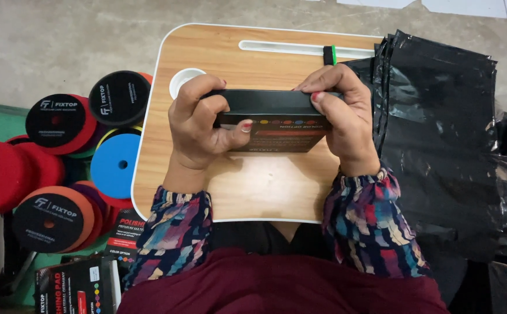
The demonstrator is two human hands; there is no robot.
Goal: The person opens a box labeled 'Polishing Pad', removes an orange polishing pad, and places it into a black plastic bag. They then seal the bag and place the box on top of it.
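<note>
Left hand (198,125) and right hand (346,116), fingers pinching flat black cardboard box (271,119), over wood-grain lap tray (265,186)

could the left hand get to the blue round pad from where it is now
Probably yes: the blue round pad lies uncovered just past the lap desk's left edge, nothing between. But the left hand is gripping the black box with the right hand.

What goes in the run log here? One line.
left hand: grips black box | right hand: grips box | over lap desk
</note>
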